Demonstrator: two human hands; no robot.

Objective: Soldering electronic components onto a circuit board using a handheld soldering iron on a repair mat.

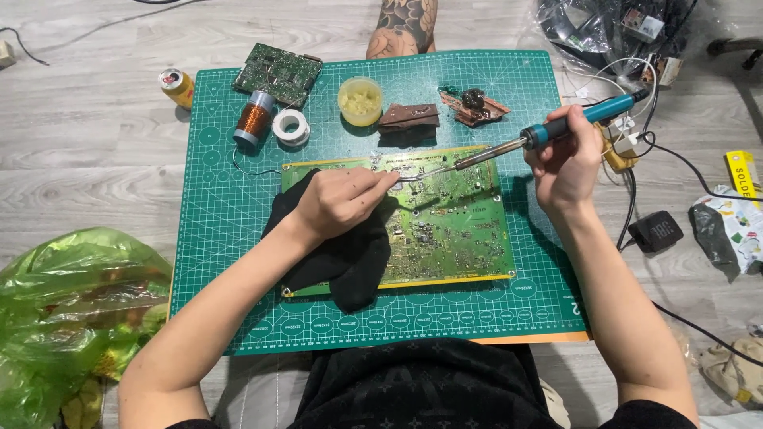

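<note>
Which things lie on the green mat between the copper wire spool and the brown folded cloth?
In the head view, a solder reel and a yellow tub lie between the copper wire spool and the brown folded cloth.

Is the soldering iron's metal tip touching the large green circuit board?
Cannot tell. In the head view the teal-handled soldering iron angles toward the large green circuit board, but its tip is too small to judge.

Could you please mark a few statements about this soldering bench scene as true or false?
1. The right hand holds a soldering iron with a teal handle. True.
2. The circuit board lies on a red mat. False: the cutting mat is green.
3. A black cloth lies under the left hand. True.
4. The copper wire spool sits on the board. False: it lies on the mat beyond it.
</note>
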